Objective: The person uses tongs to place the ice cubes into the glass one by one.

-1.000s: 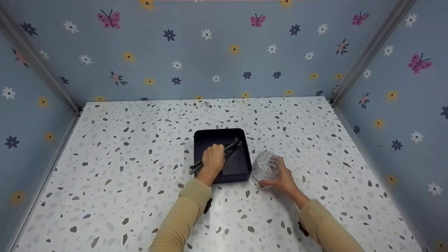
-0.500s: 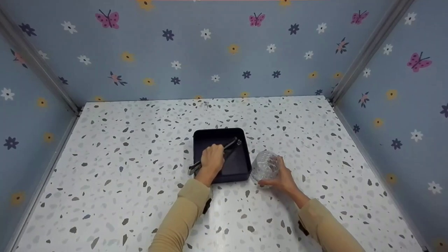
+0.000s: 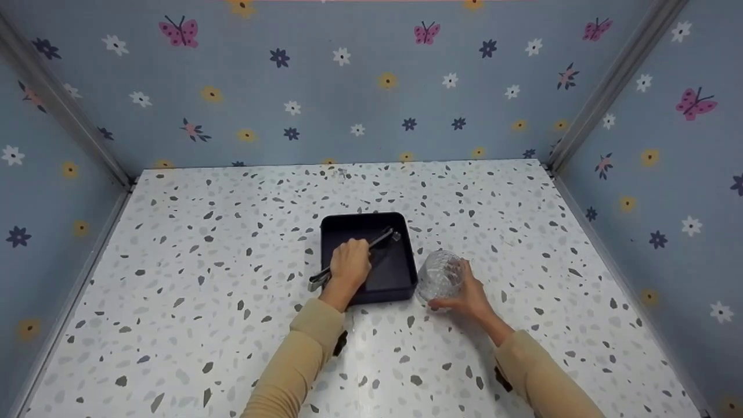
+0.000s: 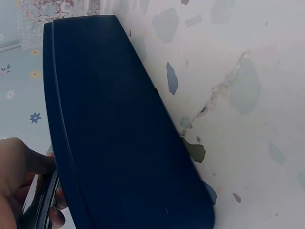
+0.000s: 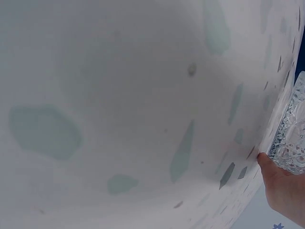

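Note:
My left hand (image 3: 350, 264) grips a pair of metal tongs (image 3: 380, 237) with dark edges, held slantwise over the square black tray (image 3: 384, 295). The tongs' far end reaches into the tray, where a small clear, shiny bit (image 3: 397, 236) shows at the tips. In the left wrist view, thumb and fingers wrap the tongs (image 4: 43, 202) beside the tray's dark side wall (image 4: 119, 124). My right hand (image 3: 467, 296) holds a clear patterned glass (image 3: 439, 276) standing close to the tray's right side, thumb in front and fingers behind. The right wrist view shows the thumb at the glass (image 5: 291, 138).
The white speckled table (image 3: 232, 325) carries the tray and glass near its middle. A blue flowered back wall (image 3: 360, 87) and side walls (image 3: 667, 203) enclose it on three sides.
My left hand has shifted slightly left and toward me with the tongs, and the tongs' arms look closer together. The right hand, glass and tray stay where they were.

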`<state>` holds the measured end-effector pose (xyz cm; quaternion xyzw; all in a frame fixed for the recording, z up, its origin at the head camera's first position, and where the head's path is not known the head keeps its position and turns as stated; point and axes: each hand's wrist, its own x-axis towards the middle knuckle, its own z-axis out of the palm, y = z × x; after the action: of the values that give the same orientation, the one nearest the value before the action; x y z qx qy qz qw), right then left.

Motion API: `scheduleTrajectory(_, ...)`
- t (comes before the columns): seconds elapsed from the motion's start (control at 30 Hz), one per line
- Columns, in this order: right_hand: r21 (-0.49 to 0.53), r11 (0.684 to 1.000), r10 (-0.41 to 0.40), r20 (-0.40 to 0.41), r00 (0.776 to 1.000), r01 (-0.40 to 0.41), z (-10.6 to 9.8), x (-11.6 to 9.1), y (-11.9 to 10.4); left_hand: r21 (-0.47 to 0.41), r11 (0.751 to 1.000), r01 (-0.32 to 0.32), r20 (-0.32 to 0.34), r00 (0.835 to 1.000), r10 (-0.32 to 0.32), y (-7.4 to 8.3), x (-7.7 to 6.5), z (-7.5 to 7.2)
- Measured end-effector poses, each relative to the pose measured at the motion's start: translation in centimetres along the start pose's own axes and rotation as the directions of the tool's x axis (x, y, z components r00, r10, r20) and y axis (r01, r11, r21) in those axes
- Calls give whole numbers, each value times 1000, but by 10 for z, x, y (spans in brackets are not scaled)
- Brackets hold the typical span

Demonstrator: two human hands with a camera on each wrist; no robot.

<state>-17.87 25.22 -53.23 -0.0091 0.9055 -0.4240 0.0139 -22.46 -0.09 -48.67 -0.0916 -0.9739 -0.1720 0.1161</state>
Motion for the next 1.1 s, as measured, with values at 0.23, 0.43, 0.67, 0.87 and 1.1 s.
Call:
scheduleTrajectory(0.23,2,1000,13,6,1000,-13,-1,0,-2,-5,1000,-3,-23,1000,3,1,-3,-6)
scheduleTrajectory(0.43,26,1000,-7,1,1000,7,0,0,0,-19,1000,0,-42,999,0,4,-6,-11)
scheduleTrajectory(0.67,24,1000,-11,5,1000,11,0,0,1,-41,999,-9,-75,997,6,6,-12,-17)
scheduleTrajectory(0.87,18,1000,-25,13,1000,25,-1,-1,2,-66,998,-22,-81,997,17,9,-16,-23)
scheduleTrajectory(1.1,29,999,-41,5,999,41,0,0,1,-71,997,-42,-106,994,35,13,-18,-29)
